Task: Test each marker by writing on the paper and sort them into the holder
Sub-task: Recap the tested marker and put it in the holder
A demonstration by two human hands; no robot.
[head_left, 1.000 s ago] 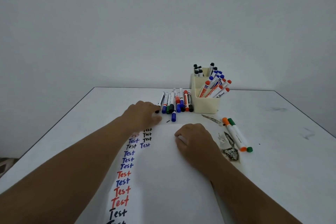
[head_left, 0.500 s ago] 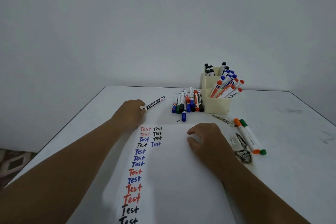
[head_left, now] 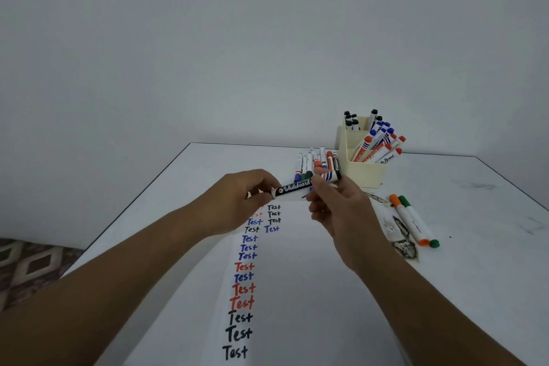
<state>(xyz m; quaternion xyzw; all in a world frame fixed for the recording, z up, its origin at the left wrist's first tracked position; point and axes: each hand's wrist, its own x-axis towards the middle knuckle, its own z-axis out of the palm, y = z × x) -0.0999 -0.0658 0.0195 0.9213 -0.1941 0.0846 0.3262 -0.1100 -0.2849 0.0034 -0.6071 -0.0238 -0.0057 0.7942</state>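
Note:
A black whiteboard marker is held level above the top edge of the paper. My left hand grips its rear end. My right hand pinches its other end, where the cap sits. The paper carries columns of the word "Test" in black, blue and red. Behind the hands lies a row of several loose markers. The cream holder stands at the back right, with black, blue and red markers sorted into its compartments.
An orange marker and a green marker lie side by side right of the paper, by ink-stained scraps. The table's left edge runs diagonally, with patterned floor beyond it.
My left hand brought the black marker in from the left, over the paper. My right hand rose off the paper and took hold of the marker's cap end. The camera tilted up.

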